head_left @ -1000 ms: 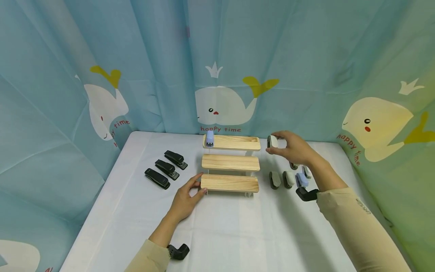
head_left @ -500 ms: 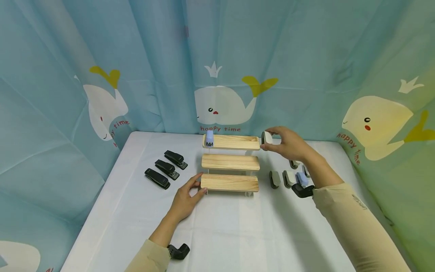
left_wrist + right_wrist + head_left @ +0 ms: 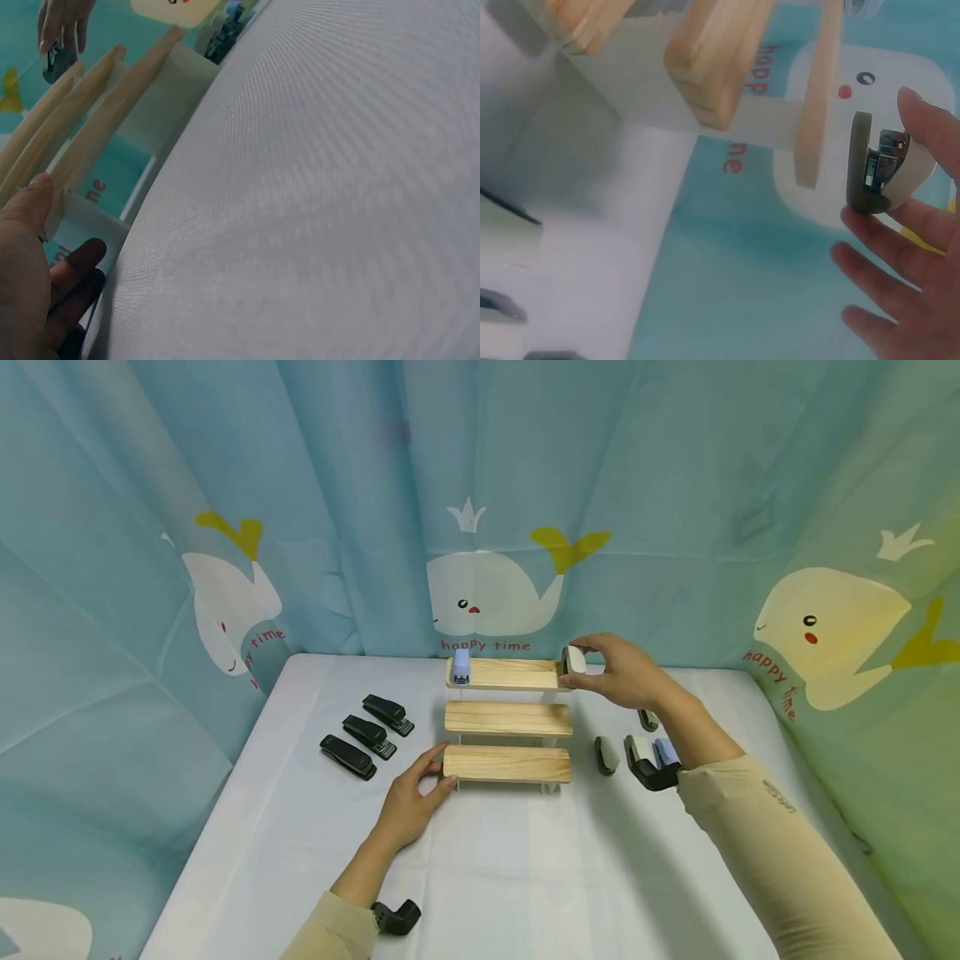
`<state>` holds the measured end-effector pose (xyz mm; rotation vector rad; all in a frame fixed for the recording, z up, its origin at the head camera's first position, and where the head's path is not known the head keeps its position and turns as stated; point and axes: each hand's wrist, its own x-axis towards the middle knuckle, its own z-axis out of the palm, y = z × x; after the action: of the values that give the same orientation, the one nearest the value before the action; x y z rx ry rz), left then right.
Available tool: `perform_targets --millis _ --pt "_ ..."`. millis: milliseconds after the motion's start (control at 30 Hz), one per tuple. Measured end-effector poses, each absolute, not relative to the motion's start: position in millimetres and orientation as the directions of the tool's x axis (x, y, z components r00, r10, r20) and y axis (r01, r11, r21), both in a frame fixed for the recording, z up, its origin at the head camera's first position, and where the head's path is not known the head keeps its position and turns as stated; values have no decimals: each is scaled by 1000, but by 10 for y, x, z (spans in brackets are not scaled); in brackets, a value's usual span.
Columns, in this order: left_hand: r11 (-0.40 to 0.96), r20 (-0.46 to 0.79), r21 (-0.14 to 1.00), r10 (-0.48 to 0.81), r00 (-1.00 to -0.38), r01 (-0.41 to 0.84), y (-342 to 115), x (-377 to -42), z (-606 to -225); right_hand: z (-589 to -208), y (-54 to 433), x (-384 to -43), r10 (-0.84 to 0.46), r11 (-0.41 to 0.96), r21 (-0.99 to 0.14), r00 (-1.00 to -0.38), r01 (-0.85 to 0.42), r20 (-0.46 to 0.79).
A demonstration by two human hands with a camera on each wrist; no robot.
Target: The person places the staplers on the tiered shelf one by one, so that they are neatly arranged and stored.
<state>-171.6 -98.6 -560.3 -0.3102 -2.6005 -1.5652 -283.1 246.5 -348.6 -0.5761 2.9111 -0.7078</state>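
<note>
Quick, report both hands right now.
Left hand: holding the left end of the wooden bottom shelf.
Right hand: holding a white-and-grey stapler between thumb and fingers.

Your head camera looks forward and down over the table (image 3: pixel 487 868), far enough back to take in your left hand (image 3: pixel 408 803), your right hand (image 3: pixel 626 672) and the wooden rack (image 3: pixel 508 718). The left wrist camera sits low and tilted, skimming the table beside your left hand; the right one, tilted too, faces the rack's end and the curtain (image 3: pixel 720 277) from close by. All three views share the rack and your right hand.
</note>
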Motion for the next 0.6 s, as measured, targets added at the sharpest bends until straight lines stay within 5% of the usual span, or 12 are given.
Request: perform_targets --millis 600 --pt "438 145 880 123 -982 185 -983 -1712 -5598 -3484 2231 -2868 -413 797 -483 -911 -363 3"
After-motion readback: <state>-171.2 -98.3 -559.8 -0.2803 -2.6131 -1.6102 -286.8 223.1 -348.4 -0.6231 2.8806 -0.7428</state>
